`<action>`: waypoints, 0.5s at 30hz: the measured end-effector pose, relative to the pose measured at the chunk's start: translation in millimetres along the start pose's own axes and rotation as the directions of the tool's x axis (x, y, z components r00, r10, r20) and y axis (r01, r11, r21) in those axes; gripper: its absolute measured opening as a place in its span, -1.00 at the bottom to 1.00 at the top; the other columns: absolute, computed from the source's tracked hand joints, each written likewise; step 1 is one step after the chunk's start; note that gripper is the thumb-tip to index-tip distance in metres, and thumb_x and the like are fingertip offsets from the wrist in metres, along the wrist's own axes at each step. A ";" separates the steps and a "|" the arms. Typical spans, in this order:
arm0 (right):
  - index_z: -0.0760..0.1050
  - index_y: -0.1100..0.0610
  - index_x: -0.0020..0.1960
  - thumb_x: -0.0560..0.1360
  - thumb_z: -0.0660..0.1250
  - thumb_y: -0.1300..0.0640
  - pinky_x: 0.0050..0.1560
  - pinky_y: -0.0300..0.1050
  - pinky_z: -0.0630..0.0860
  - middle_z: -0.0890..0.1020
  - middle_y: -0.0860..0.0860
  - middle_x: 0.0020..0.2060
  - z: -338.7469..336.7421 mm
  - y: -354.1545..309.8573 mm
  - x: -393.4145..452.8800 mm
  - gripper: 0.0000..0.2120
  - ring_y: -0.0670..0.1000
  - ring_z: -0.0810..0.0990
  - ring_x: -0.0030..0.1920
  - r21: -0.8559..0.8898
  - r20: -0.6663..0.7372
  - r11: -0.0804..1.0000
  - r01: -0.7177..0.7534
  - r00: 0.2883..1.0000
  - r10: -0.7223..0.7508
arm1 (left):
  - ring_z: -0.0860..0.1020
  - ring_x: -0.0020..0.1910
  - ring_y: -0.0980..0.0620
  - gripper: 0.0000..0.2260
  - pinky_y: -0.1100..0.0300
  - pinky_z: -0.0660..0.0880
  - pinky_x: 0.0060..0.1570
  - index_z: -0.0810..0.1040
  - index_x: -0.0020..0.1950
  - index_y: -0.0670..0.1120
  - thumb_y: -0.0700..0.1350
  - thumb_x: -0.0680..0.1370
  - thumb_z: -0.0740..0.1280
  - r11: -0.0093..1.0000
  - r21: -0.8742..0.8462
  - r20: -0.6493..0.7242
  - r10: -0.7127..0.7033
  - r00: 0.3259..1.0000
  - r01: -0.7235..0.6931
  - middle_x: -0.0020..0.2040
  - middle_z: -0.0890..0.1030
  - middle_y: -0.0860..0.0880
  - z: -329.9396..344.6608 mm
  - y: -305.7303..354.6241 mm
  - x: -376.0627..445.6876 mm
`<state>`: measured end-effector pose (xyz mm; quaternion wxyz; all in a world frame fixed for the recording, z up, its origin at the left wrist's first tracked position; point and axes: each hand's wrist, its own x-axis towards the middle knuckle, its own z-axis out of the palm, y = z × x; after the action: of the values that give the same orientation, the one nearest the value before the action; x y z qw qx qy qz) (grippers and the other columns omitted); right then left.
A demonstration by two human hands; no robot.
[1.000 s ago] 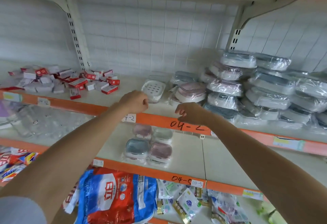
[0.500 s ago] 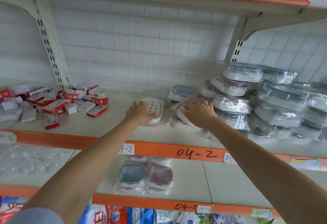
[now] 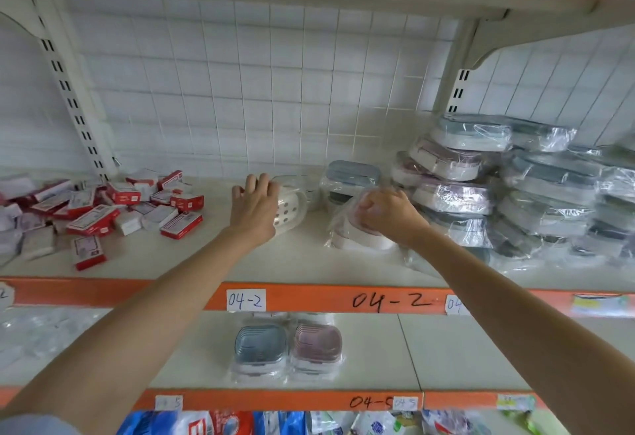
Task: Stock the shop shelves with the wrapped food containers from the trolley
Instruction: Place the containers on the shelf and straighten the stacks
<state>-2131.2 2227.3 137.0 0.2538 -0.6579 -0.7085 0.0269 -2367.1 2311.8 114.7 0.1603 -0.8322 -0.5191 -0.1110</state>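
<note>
- Back wall (image 3: 275,84): white square tiles behind a thin wire grid.
- Slotted upright (image 3: 70,101): cream post left of the wall's centre, with paired dark slots.
- Second upright (image 3: 458,89): right of the wall's centre, under a curved bracket.
- Middle shelf (image 3: 302,263): pale board below the wall; orange front strip marked "04-2".
- Lower shelf (image 3: 446,352): beneath it; orange strip marked "04-5".

Shop: labelled orange shelf edge (image 3: 343,300), stacked wrapped containers (image 3: 481,194).

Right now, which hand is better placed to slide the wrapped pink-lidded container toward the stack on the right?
Right hand: it already grips the wrapped pink-lidded container, beside the stack of wrapped containers. The left hand rests on the white perforated tray, farther away.
</note>
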 end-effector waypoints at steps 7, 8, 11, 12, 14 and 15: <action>0.40 0.12 -0.07 0.43 0.37 -0.17 0.26 0.00 0.32 0.39 0.07 0.13 3.9 -15.2 -3.5 -0.64 0.09 0.25 0.27 -0.101 0.016 0.978 -0.185 0.982 0.187 | 0.44 0.06 -0.07 -0.58 0.03 0.38 0.06 0.34 0.09 -0.12 0.13 0.45 0.37 0.894 -0.437 -0.071 0.071 0.995 -0.095 0.08 0.41 -0.05 -8.9 11.8 -4.9; 0.40 0.15 0.10 0.44 0.37 -0.15 0.27 0.00 0.31 0.36 0.09 0.18 4.4 -18.1 -4.0 -0.57 0.10 0.23 0.28 -0.116 0.014 0.975 -0.192 0.981 0.195 | 0.47 0.02 -0.07 -0.57 0.04 0.40 0.01 0.33 0.09 -0.11 0.15 0.46 0.37 0.865 -0.496 -0.057 0.054 0.997 -0.075 0.04 0.43 -0.03 -10.8 12.7 -4.9; 0.16 0.15 0.41 0.40 0.40 -0.18 0.33 0.07 0.25 0.19 0.16 0.33 4.2 -23.4 -5.5 -0.24 0.16 0.15 0.35 -0.160 0.043 0.953 -0.256 0.963 0.266 | 0.39 0.21 -0.10 -0.35 -0.02 0.40 0.15 0.26 0.33 -0.09 0.21 0.41 0.41 0.865 -0.502 0.103 0.068 0.992 -0.007 0.19 0.39 -0.09 -6.6 11.7 -5.4; 0.09 0.13 0.46 0.39 0.40 -0.21 0.36 0.11 0.22 0.10 0.18 0.39 4.2 -24.3 -6.5 -0.16 0.21 0.10 0.39 -0.179 0.069 0.942 -0.285 0.951 0.301 | 0.31 0.30 -0.13 -0.26 -0.06 0.36 0.24 0.20 0.42 -0.06 0.21 0.39 0.43 0.880 -0.473 0.200 0.059 0.978 0.044 0.28 0.32 -0.12 -2.0 9.9 -6.2; -0.02 0.03 0.51 0.36 0.38 -0.30 0.39 0.18 0.18 -0.05 0.21 0.47 3.9 -21.6 -8.3 -0.07 0.30 0.05 0.44 -0.186 0.132 0.921 -0.343 0.920 0.369 | 0.22 0.39 -0.16 -0.17 -0.10 0.28 0.35 0.13 0.50 -0.03 0.24 0.38 0.43 0.864 -0.474 0.380 0.023 0.925 0.173 0.37 0.23 -0.15 7.3 5.8 -9.3; -0.04 -0.03 0.52 0.35 0.36 -0.33 0.38 0.21 0.20 -0.05 0.22 0.47 4.0 -19.2 -9.7 -0.07 0.33 0.08 0.44 -0.175 0.160 0.917 -0.358 0.909 0.385 | 0.22 0.39 -0.16 -0.17 -0.09 0.27 0.37 0.12 0.51 -0.02 0.25 0.38 0.42 0.834 -0.504 0.432 0.016 0.902 0.226 0.39 0.23 -0.15 11.7 4.3 -10.8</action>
<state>-2150.3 2216.8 137.5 0.1277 -0.7915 -0.5913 0.0873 -2367.7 2305.6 99.4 -0.2031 -0.8164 -0.5344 -0.0811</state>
